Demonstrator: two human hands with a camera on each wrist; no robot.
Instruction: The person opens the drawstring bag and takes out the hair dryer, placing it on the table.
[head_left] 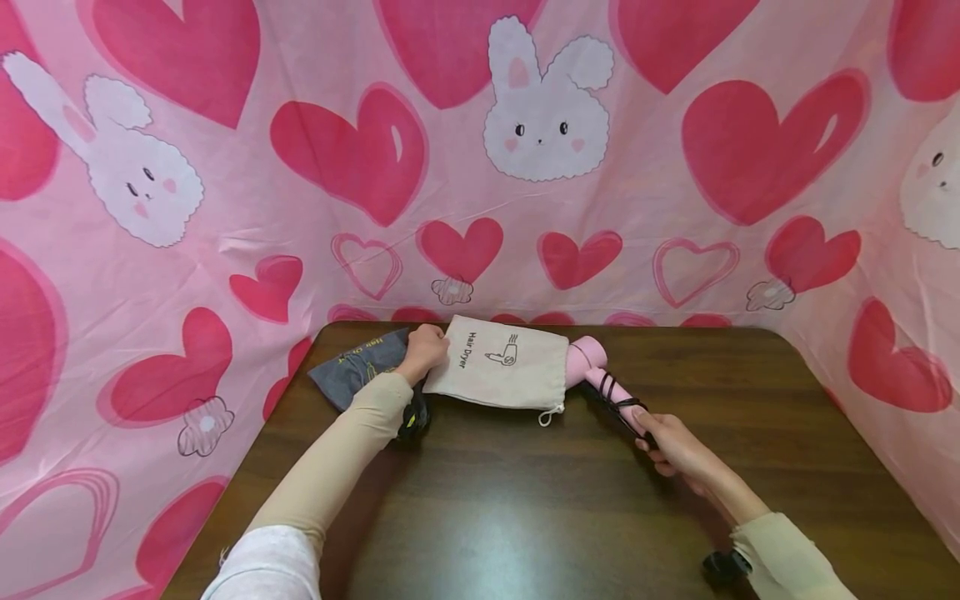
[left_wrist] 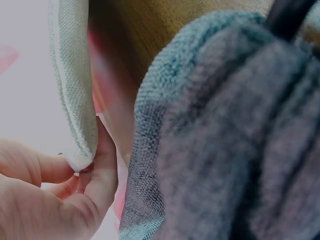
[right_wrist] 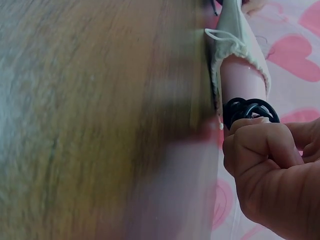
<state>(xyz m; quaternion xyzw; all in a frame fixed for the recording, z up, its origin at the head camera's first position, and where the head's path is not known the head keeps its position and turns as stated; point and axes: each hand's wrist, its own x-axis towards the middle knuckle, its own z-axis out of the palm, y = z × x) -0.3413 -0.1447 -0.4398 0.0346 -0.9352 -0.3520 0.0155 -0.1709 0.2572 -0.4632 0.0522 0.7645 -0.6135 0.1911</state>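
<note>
The left hand pinches a cream fabric drawstring bag, a dark-grey cloth pouch beside its fingers; the right hand's fingers grip a pink, black-corded hair dryer.

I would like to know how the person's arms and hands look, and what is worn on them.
The left hand and right hand are ungloved. On the left is a close-fitting beige sleeve, with a whitish garment higher up. On the right is a pale beige sleeve; a small black object shows beside its wrist end.
</note>
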